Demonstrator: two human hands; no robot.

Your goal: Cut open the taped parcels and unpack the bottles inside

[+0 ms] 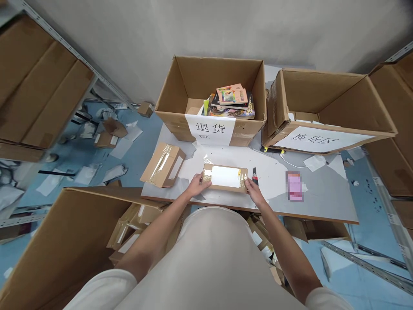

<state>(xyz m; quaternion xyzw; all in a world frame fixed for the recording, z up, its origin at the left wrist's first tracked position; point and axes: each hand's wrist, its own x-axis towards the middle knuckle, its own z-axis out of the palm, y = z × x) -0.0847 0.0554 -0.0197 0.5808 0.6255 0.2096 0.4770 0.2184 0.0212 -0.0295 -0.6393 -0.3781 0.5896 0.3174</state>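
A small taped cardboard box with a white label lies level between my two hands, over the front part of the table. My left hand grips its left end, fingers closed round the corner. At the opposite end my right hand is closed on the box too. A utility knife with a dark and red handle lies just beyond my right hand. To the left of my left hand stands another taped cardboard box, a white label on its side.
Behind stands an open carton holding several books; right of it is a second open carton with a paper sign. A blurred pink item lies on the right. A big carton of parcels stands at lower left.
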